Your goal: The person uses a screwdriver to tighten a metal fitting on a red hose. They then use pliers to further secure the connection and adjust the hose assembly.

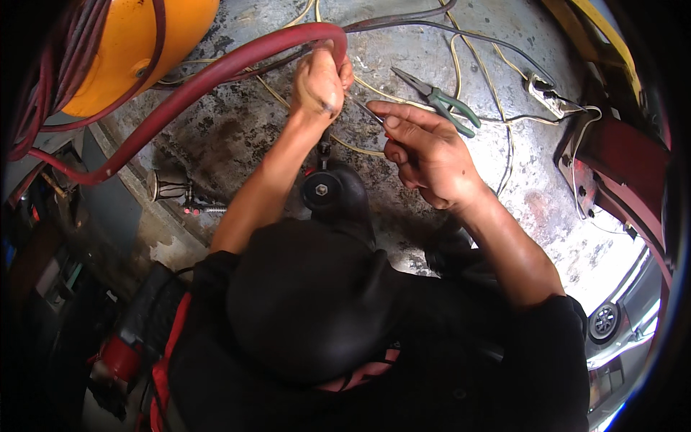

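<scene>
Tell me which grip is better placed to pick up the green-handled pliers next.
Right, probably. The right grip is close to the pliers, though it seems to hold a thin tool that it would need to put down first. The left grip is farther away and appears closed around the red hose.

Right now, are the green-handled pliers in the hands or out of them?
Out: the pliers lie on the floor, just past the right hand.

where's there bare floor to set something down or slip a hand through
The brightest floor looks bare between the right forearm and the red frame; a smaller gap lies between the black cable and yellow beam. It's crowded around the pliers, where pale wires run, and between the left hand and right hand.
</scene>
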A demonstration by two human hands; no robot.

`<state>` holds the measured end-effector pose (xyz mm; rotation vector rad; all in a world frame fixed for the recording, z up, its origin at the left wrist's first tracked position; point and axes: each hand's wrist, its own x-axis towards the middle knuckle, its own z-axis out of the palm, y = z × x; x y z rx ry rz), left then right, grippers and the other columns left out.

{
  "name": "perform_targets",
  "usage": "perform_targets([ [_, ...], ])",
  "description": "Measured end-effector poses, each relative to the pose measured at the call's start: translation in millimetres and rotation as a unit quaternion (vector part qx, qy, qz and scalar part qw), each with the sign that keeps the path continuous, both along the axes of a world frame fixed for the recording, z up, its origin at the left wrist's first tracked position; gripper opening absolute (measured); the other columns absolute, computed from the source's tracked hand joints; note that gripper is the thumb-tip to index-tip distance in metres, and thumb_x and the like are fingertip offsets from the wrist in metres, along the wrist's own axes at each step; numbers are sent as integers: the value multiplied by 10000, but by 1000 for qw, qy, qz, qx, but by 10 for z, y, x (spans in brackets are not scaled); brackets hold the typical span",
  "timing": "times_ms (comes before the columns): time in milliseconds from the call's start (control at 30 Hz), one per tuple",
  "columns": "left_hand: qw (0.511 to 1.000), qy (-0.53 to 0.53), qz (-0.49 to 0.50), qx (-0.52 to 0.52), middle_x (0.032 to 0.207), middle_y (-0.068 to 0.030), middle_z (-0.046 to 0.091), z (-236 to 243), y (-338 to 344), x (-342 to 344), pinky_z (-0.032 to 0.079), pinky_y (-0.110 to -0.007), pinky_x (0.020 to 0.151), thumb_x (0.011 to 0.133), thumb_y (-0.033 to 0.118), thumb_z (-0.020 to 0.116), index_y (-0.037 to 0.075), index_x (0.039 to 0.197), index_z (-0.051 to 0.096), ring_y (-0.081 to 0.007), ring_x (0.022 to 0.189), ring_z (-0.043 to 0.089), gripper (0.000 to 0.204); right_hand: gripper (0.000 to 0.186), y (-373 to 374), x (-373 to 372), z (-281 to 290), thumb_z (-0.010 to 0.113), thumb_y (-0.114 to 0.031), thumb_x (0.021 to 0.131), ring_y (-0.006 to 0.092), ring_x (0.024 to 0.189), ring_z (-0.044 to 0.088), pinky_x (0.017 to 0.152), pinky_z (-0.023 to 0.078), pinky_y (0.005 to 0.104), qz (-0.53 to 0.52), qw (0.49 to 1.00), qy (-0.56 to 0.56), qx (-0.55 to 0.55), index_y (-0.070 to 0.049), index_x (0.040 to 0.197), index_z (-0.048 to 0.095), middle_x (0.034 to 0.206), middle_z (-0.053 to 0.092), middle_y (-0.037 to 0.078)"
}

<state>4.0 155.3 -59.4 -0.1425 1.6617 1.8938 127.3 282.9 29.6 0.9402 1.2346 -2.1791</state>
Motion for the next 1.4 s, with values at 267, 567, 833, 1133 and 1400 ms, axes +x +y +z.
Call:
perform_targets([
  [267, 986, -6, -87, 139, 583, -30, 481, -162, -51, -96, 332, -278, 470, 952, 629, 128, 54, 682, 532, -139, 483, 412, 752, 271, 114, -31, -140, 629, -148, 898, 84, 695, 578, 651, 456, 251, 79, 971, 53, 219, 4, 1122, 621, 744, 643, 35],
  [567, 988, 77, -52, 127, 609, -38, 439, -393, 17, -10, 338, -291, 587, 977, 623, 157, 57, 665, 454, -148, 583, 405, 711, 218, -107, 103, -207, 644, -174, 886, 314, 700, 672, 635, 543, 399, 130, 792, 227, 551, -98, 1090, 653, 806, 664, 122],
  [833, 995, 65, 0, 80, 564, -26, 385, -241, 132, 70, 302, -281, 496, 1013, 487, 271, 67, 639, 414, -133, 496, 352, 581, 251, -164, 98, -176, 585, -104, 917, 335, 719, 680, 635, 550, 388, 127, 812, 251, 511, -104, 1157, 661, 869, 685, 146],
  [1133, 994, 79, 29, 63, 561, -29, 394, -127, 107, 90, 291, -278, 480, 1018, 393, 280, 63, 643, 420, -125, 491, 350, 519, 256, -210, 111, -116, 580, -171, 972, 78, 507, 482, 456, 409, 248, -6, 982, 71, 174, -13, 1161, 649, 690, 585, 18],
  [1400, 995, 70, 35, 55, 558, -32, 396, -146, 94, 57, 288, -280, 479, 1007, 380, 284, 67, 631, 421, -129, 488, 352, 508, 370, -53, 17, -70, 522, -206, 970, 75, 391, 400, 354, 280, 214, -41, 997, -29, -53, -22, 1291, 534, 696, 529, 19],
])
